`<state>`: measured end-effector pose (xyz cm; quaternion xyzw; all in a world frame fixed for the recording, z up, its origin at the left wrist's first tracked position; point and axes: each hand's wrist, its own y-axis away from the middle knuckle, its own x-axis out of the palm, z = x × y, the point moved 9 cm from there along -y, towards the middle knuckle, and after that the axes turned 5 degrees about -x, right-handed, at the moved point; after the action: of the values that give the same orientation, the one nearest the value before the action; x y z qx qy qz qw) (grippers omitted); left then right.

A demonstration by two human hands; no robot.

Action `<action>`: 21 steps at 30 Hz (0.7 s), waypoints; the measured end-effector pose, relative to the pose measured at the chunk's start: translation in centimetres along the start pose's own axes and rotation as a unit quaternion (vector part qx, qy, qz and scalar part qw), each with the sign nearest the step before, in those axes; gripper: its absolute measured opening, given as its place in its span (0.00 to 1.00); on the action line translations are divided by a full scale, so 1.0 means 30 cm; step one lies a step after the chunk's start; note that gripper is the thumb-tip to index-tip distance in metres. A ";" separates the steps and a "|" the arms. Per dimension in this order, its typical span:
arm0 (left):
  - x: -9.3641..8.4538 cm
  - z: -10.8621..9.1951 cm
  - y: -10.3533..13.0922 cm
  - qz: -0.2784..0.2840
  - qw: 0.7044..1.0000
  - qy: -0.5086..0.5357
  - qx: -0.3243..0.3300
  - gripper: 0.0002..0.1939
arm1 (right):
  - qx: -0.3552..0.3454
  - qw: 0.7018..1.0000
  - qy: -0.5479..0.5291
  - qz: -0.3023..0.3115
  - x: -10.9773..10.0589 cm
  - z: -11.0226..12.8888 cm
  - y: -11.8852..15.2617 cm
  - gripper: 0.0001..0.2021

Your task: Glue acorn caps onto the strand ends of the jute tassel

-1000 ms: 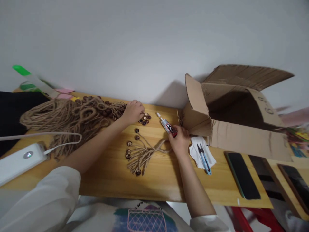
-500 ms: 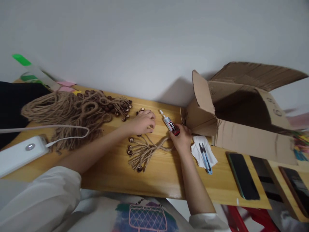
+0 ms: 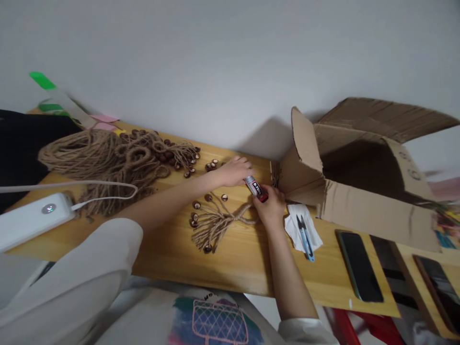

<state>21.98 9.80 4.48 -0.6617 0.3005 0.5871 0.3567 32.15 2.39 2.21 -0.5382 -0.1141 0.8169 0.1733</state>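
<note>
My right hand [image 3: 271, 208] is closed round the lower part of a B-7000 glue tube [image 3: 257, 188], which tilts up and to the left. My left hand [image 3: 235, 171] has its fingers curled over the tube's nozzle end, so the tip is hidden. Below the hands lies a bundle of brown twine cords [image 3: 219, 223], tied near its right side, with a loop reaching towards my right wrist. Small brown caps with pale insides, such as one cap [image 3: 196, 205], sit at the cord ends. One loose cap [image 3: 224, 197] lies at the bundle's upper side.
A heap of twine [image 3: 82, 153] with more brown caps fills the left, behind a white power bank [image 3: 36, 220] with its cable. To the right are an open cardboard box [image 3: 302, 177], blue thread snips [image 3: 306, 242] on white tissue [image 3: 292, 225] and a phone [image 3: 360, 266].
My left hand has moved right, from beside the loose caps to the glue tube's nozzle, which it now covers. A cap at the bundle's top has come into view. My right hand stays on the tube.
</note>
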 end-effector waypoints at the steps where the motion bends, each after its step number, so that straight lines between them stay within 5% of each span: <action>1: 0.008 -0.012 -0.007 0.007 1.000 -0.002 0.010 0.14 | 0.000 1.000 -0.005 -0.001 -0.001 -0.001 -0.002 0.15; 10: -0.058 0.005 0.023 -0.015 1.000 -0.004 0.009 0.10 | 0.016 0.984 -0.167 -0.061 -0.035 -0.007 -0.005 0.23; 13: -0.123 0.051 0.057 -0.053 0.998 0.025 -0.019 0.13 | 0.094 0.941 -0.311 -0.094 -0.022 -0.047 -0.004 0.33; 16: -0.174 0.093 0.087 -0.083 0.992 0.077 -0.061 0.13 | 0.146 0.880 -0.445 -0.084 0.014 -0.056 -0.006 0.30; 21: -0.191 0.029 0.120 -0.079 0.987 0.140 -0.030 0.14 | 0.089 0.808 -0.582 0.027 0.034 0.052 -0.004 0.25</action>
<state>17.80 8.37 9.67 -0.7695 0.2769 0.4671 0.3363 30.38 2.91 2.03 0.0524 -0.1058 0.9880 0.0994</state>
